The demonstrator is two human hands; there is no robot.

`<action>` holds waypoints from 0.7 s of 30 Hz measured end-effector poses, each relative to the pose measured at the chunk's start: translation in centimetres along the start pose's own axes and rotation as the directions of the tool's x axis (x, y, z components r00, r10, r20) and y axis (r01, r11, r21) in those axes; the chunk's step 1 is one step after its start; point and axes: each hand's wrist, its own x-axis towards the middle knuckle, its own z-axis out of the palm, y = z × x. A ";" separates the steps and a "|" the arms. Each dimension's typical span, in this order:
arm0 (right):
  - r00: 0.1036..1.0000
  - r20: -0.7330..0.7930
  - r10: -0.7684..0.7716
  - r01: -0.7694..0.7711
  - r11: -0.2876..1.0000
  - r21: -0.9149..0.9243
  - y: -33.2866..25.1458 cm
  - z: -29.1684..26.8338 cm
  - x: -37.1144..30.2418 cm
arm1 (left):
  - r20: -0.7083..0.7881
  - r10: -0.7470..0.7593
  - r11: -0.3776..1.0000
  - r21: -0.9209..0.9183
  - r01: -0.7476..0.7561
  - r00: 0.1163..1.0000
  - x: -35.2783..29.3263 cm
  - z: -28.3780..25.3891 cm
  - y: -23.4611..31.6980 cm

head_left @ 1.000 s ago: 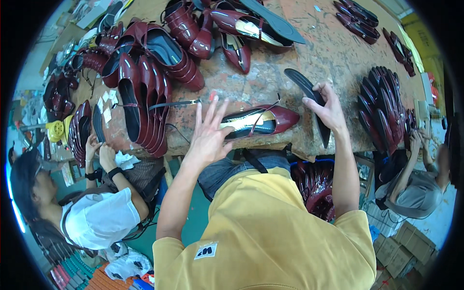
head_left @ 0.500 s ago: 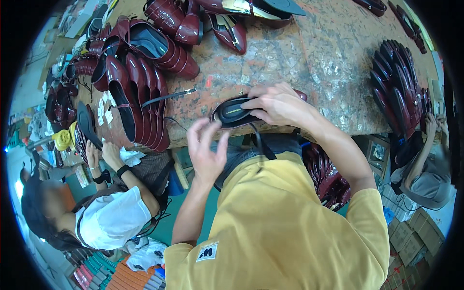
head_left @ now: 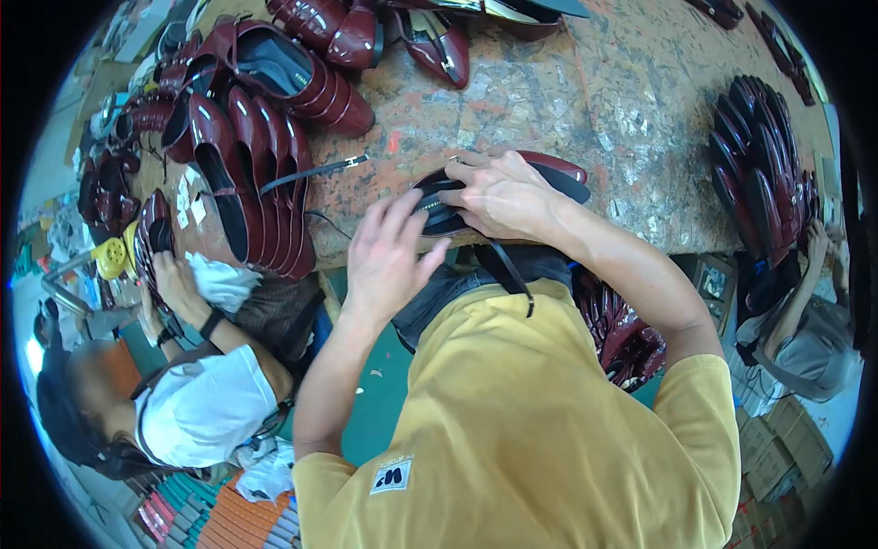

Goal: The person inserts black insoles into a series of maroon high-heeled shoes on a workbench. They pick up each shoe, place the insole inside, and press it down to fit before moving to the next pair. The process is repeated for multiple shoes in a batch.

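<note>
Head view: dark red shoe pinned at the near edge of a worn workbench (head_left: pixel 640 137)

At far left, a co-worker's hand (head_left: pixel 174 279) on a white cloth; next, a row of dark red shoes (head_left: pixel 251 174) stood on edge, packed close, perhaps to save bench room. Left hand (head_left: pixel 389 256) open, fingers spread, touching the shoe's end without gripping. Right hand (head_left: pixel 503 197) closed over the dark red shoe (head_left: pixel 549 174), steadying it, black strap (head_left: pixel 508 274) dangling off the edge
</note>
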 end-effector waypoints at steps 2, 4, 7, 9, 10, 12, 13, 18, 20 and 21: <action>0.998 0.017 0.054 -0.053 0.997 -0.059 -0.5 -0.5 0.0 | 0.122 -0.008 0.990 0.138 -0.009 0.993 0.3 1.6 -0.1; 0.989 -0.132 0.062 -0.085 0.981 -0.175 -0.4 -0.9 -1.2 | 0.210 -0.022 0.985 0.174 -0.015 0.978 0.4 1.8 -0.4; 0.896 0.012 0.444 -0.436 0.885 -0.160 -0.3 -3.7 -3.7 | 0.208 0.009 0.996 0.080 -0.026 0.978 0.1 1.5 -1.3; 0.889 -0.002 0.459 -0.453 0.877 -0.161 -0.5 -2.7 -3.9 | 0.334 0.044 0.981 0.164 -0.104 0.942 1.7 -0.3 -0.7; 0.889 0.002 0.459 -0.452 0.876 -0.171 -0.6 -2.2 -3.5 | 0.391 0.052 0.969 0.203 -0.141 0.919 2.6 -0.7 -0.4; 0.891 -0.011 0.454 -0.447 0.874 -0.190 -0.8 -2.3 -2.8 | 0.306 0.204 0.965 0.096 -0.244 0.930 3.7 1.2 -0.2; 0.888 -0.051 0.456 -0.459 0.880 -0.121 -0.8 -2.5 -3.0 | 0.257 0.279 0.953 0.047 -0.300 0.925 4.2 2.2 -0.1; 0.546 0.105 0.831 -0.476 0.204 0.855 -0.4 -3.3 -8.7 | 0.254 0.268 0.933 0.171 -0.316 0.929 4.1 3.5 -0.6; 0.472 0.234 0.850 -0.397 -0.033 0.917 -1.1 -0.4 -9.2 | 0.301 0.232 0.936 0.191 -0.297 0.925 4.8 2.9 0.2; 0.519 0.003 0.855 -0.459 0.275 0.844 -2.7 1.4 -7.8 | 0.392 0.217 0.928 0.200 -0.313 0.894 5.2 2.6 0.4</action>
